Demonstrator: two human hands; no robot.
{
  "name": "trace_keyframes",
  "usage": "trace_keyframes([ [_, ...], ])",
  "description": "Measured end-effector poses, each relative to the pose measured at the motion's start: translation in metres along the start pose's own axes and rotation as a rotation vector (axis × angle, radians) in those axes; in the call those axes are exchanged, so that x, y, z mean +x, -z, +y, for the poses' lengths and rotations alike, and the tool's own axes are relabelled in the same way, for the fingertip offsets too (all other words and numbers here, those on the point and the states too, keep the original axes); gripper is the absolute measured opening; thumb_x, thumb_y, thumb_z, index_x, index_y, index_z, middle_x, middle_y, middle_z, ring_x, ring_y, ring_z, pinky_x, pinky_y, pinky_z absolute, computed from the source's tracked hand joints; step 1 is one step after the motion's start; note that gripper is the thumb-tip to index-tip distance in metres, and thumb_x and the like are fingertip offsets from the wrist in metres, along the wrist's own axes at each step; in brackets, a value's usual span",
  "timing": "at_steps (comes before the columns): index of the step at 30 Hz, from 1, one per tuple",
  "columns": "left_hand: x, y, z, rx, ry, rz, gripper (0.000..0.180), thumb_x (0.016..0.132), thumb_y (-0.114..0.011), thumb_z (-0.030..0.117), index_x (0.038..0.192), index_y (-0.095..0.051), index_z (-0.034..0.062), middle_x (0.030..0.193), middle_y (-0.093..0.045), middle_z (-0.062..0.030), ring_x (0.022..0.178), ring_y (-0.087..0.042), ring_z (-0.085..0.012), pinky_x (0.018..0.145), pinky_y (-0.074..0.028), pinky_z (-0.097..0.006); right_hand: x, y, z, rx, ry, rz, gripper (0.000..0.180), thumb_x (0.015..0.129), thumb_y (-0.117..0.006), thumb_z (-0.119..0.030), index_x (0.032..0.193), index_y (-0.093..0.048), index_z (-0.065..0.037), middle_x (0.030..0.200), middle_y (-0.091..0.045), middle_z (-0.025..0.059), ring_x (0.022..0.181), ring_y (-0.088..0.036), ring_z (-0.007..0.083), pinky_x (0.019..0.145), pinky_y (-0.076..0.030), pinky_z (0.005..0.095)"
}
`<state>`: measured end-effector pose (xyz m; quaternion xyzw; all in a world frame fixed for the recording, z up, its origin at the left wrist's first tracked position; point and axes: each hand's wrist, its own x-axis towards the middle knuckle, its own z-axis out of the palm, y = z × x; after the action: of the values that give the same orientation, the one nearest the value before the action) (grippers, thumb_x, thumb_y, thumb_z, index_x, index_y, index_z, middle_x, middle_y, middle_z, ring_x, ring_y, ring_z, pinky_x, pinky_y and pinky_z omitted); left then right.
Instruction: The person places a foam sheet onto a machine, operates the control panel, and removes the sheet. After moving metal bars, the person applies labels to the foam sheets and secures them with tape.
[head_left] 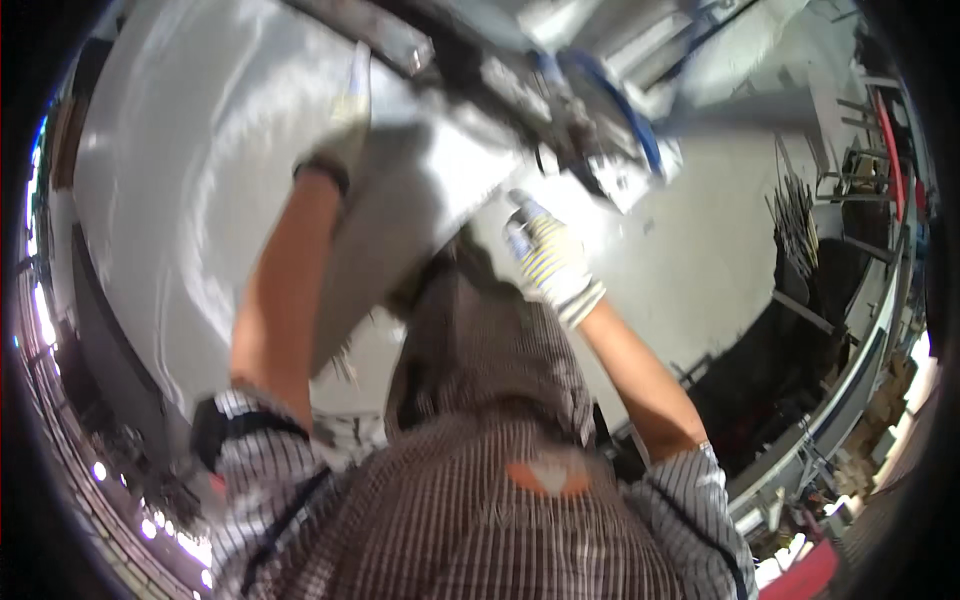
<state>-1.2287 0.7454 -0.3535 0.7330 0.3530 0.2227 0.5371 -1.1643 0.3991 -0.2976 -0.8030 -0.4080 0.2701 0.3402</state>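
A large shiny metal sheet point(245, 190) fills the left side, its surface bright with reflections and partly in shadow. My left hand point(348, 115), in a pale work glove, reaches far forward over the sheet. Its fingers look stretched out against the metal, though they are blurred. Near the sheet's right-hand edge is my right hand point(552, 258), in a yellow-and-grey striped glove with dark grey-blue fingertips. Those fingers are curled in, and whatever is between them cannot be made out. Ahead of both hands, a dark machine beam point(480, 70) with a blue curved part point(625, 105) crosses the view, smeared by motion.
Pale floor point(690, 260) lies to the right. Beyond it are a bundle of thin rods point(795, 220), a metal rack point(862, 180) and a red bar point(888, 150). A dark flat panel point(110, 300) stands at the far left. A red object point(800, 575) shows at lower right.
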Motion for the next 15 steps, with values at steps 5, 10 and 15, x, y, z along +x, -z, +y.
trace_keyframes([
  [5, -0.06, -0.035, 0.027, 0.183, 0.026, -0.115, 0.069, 0.101, -0.034, 0.045, 0.149, -0.028, -0.0034, 0.155, -0.028, -0.0246, 0.144, -0.027, -0.036, 0.118, -0.02, -0.04, -0.179, 0.047, 0.133, 0.753, -0.621, 0.024, 0.026, 0.095, -0.057, -0.005, 0.12, -0.059, 0.001, 0.08, -0.062, 0.0051, 0.069, -0.059, 0.0127, 0.064, -0.052, 0.0279],
  [10, -0.173, -0.069, 0.079, 0.953, -0.01, -0.47, 0.068, 0.095, -0.055, 0.037, 0.149, -0.031, 0.0015, 0.157, -0.02, -0.026, 0.147, -0.016, -0.039, 0.12, -0.016, -0.041, -0.208, 0.248, 0.09, 0.513, -0.41, 0.27, 0.034, 0.092, -0.065, -0.009, 0.123, -0.06, 0.004, 0.092, -0.067, 0.005, 0.082, -0.061, 0.0099, 0.076, -0.052, 0.0252],
  [15, -0.247, -0.092, 0.085, 1.229, -1.09, -1.293, 0.052, 0.094, -0.058, 0.036, 0.135, -0.049, 0.005, 0.127, -0.058, -0.0144, 0.115, -0.056, -0.0306, 0.099, -0.045, -0.04, -0.181, 0.405, 0.021, 0.522, 0.327, 0.704, 0.058, 0.09, -0.065, -0.039, 0.125, -0.058, 0.006, 0.104, -0.067, 0.016, 0.083, -0.064, 0.0192, 0.081, -0.052, 0.0331],
])
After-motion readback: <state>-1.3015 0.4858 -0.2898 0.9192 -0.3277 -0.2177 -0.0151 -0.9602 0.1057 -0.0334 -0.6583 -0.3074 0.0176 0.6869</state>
